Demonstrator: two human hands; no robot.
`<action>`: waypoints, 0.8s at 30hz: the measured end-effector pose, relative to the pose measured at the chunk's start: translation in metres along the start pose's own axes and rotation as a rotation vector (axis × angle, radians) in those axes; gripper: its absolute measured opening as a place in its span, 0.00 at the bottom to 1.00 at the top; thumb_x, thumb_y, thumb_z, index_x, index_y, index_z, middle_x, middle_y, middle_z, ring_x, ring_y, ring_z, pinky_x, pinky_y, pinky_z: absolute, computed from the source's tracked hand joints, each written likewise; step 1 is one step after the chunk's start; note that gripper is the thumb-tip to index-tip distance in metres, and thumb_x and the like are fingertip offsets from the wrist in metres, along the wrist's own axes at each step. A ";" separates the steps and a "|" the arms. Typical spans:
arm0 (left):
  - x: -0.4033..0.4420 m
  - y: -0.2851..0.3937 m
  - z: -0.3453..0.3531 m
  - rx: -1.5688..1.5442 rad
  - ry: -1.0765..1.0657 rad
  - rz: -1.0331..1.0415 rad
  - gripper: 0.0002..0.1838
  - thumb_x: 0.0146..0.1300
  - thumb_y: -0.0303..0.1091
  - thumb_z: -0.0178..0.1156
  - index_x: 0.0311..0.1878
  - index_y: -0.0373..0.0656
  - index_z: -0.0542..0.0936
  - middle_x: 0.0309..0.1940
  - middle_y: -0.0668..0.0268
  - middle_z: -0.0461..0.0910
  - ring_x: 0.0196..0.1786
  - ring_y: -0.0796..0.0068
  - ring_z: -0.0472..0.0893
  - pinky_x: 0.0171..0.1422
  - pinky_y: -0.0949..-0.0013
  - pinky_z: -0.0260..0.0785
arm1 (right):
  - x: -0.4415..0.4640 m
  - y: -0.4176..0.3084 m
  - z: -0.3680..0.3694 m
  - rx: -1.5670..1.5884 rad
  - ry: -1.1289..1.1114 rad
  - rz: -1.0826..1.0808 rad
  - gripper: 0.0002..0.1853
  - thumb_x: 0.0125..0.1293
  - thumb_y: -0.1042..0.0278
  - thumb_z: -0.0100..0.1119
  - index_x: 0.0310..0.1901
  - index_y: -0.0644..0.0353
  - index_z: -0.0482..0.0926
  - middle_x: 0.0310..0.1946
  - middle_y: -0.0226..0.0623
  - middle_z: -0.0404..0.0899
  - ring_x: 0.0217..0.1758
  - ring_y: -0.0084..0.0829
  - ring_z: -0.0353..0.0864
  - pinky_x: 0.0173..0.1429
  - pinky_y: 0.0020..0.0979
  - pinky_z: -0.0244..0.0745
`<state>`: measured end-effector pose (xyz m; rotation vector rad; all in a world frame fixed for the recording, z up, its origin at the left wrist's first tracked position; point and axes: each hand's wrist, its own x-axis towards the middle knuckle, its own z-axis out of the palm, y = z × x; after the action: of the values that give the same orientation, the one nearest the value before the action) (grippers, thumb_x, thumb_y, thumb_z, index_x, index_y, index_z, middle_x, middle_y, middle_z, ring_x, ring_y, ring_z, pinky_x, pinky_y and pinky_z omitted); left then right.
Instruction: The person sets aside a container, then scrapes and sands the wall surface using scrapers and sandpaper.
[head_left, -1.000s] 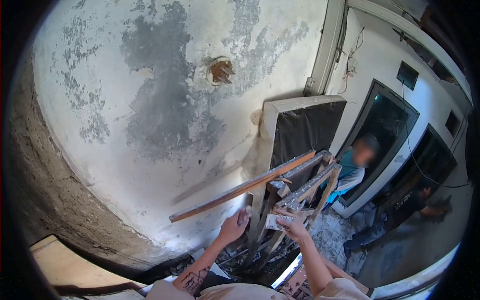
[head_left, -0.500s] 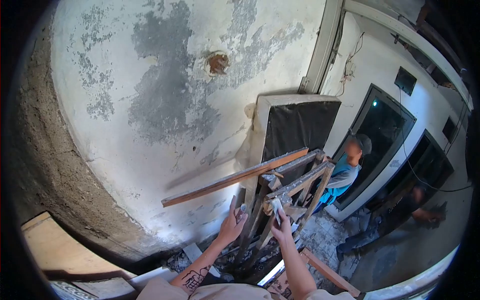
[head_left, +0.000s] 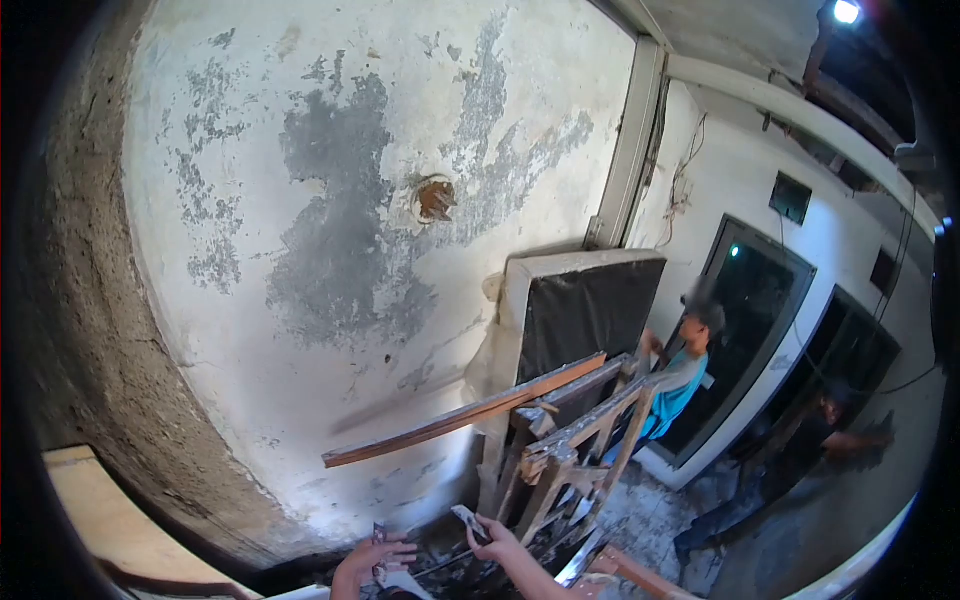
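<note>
At the bottom of the view, my left hand [head_left: 366, 562] has its fingers partly spread, with a narrow dark flat tool [head_left: 379, 534] lodged at the palm; its exact kind is unclear. Just to its right, my right hand [head_left: 497, 541] is closed around a pale, flat, scraper-like tool [head_left: 465, 518] that points up and left. Both hands are apart, low in front of the wall [head_left: 240, 380]. Nearest to my right hand stands a worn wooden frame [head_left: 560, 440]. A long wooden plank [head_left: 450, 420] lies slanted across the top of it.
Grey patches and a hole [head_left: 435, 199] mark the peeling wall. Behind the frame leans a black-faced panel [head_left: 590, 310]. A person in a turquoise top [head_left: 678, 395] stands past it, and another in dark clothes [head_left: 780, 460] is further right. Debris covers the floor [head_left: 645, 510]; plywood [head_left: 120, 520] is lower left.
The view has tilted up. Both hands now sit lower in view and further left, and my left fingers have spread. The person in turquoise now has an arm raised near the panel.
</note>
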<state>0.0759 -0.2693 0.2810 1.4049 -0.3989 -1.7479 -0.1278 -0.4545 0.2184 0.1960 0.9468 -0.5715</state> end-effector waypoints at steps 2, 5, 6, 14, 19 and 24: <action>-0.024 0.020 -0.007 -0.045 0.051 0.263 0.26 0.56 0.30 0.58 0.60 0.36 0.69 0.52 0.59 0.78 0.52 0.69 0.78 0.55 0.69 0.68 | -0.008 -0.003 0.028 -0.039 -0.092 -0.101 0.07 0.59 0.69 0.62 0.39 0.57 0.80 0.35 0.33 0.80 0.38 0.29 0.80 0.39 0.29 0.80; -0.054 0.084 0.013 0.073 0.165 0.591 0.23 0.58 0.29 0.56 0.58 0.36 0.72 0.51 0.58 0.78 0.50 0.69 0.79 0.56 0.69 0.68 | -0.115 -0.032 0.157 -0.314 -0.457 -0.574 0.12 0.60 0.70 0.61 0.46 0.56 0.78 0.37 0.32 0.79 0.40 0.26 0.78 0.43 0.26 0.74; -0.069 0.107 0.028 0.126 0.222 0.682 0.21 0.60 0.28 0.55 0.58 0.36 0.71 0.49 0.58 0.79 0.51 0.68 0.79 0.56 0.69 0.68 | -0.085 -0.056 0.186 -0.437 -0.475 -1.064 0.13 0.60 0.71 0.61 0.47 0.57 0.79 0.38 0.32 0.80 0.39 0.24 0.78 0.42 0.24 0.72; -0.047 0.114 0.043 0.309 0.246 0.905 0.13 0.62 0.23 0.54 0.51 0.33 0.76 0.46 0.63 0.80 0.48 0.77 0.78 0.56 0.74 0.67 | -0.212 -0.114 0.394 -0.678 -0.249 -2.698 0.17 0.57 0.84 0.52 0.49 0.63 0.78 0.44 0.50 0.79 0.44 0.45 0.80 0.45 0.33 0.75; -0.041 0.087 0.024 0.339 0.018 0.656 0.18 0.61 0.22 0.55 0.54 0.28 0.72 0.50 0.57 0.78 0.52 0.69 0.78 0.58 0.64 0.69 | -0.234 -0.126 0.469 -0.830 -0.213 -2.828 0.25 0.47 0.86 0.54 0.51 0.64 0.75 0.47 0.49 0.78 0.44 0.46 0.80 0.46 0.38 0.77; -0.048 0.102 0.015 0.357 -0.059 0.784 0.14 0.66 0.30 0.52 0.53 0.35 0.74 0.46 0.58 0.80 0.50 0.68 0.78 0.53 0.67 0.69 | -0.241 -0.133 0.519 -0.840 0.012 -2.735 0.24 0.48 0.85 0.52 0.52 0.68 0.72 0.50 0.50 0.75 0.44 0.48 0.79 0.48 0.39 0.76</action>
<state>0.1045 -0.2973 0.3874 1.1888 -1.1620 -1.0971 0.0593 -0.6829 0.7261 -2.2266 0.7897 -2.4007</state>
